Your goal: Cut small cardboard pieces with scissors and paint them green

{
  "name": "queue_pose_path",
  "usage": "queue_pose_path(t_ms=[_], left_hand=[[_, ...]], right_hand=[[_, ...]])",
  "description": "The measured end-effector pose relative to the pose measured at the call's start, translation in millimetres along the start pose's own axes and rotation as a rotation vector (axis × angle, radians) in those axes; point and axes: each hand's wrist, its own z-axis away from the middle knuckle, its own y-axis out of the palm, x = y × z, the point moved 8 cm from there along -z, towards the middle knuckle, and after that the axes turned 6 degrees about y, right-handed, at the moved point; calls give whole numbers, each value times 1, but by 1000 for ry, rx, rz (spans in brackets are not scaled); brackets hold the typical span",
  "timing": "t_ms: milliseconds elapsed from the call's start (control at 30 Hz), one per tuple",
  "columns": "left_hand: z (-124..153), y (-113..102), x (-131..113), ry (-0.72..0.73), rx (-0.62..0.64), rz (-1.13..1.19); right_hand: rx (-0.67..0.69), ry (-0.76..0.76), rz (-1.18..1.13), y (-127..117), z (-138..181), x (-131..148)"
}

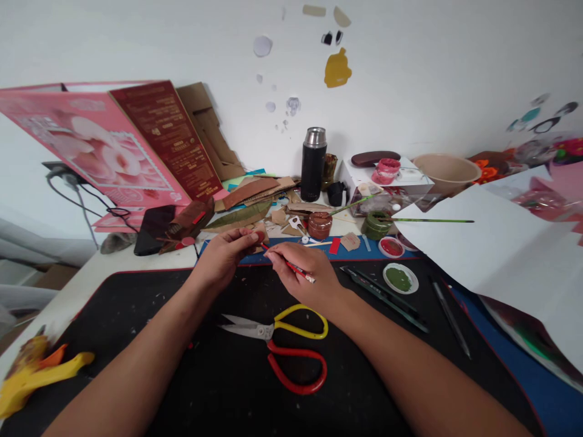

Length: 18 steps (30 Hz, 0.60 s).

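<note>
My right hand (307, 270) is closed around a red pencil (299, 271), its tip pointing left toward my other hand. My left hand (228, 254) pinches a small reddish-brown piece (260, 237) between thumb and fingers, mostly covered by the fingertips. The pencil tip is close to this piece; whether they touch I cannot tell. Below both hands, a pair of scissors (265, 331) with one yellow and one red handle lies slightly open on the black mat (218, 394).
Behind my hands stand an open jar of brown paint (320, 226), a jar of green paint (377, 224), a black flask (314, 165) and cardboard scraps (250, 194). Dark pens (385, 297) and a green-filled lid (400, 278) lie right. A phone (153, 230) lies left.
</note>
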Motion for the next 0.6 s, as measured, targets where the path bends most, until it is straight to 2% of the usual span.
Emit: queue_pose_path(t_ms=[600], left_hand=[[2, 1, -2, -12, -10, 0]], right_hand=[[-6, 105, -48, -6, -4, -3]])
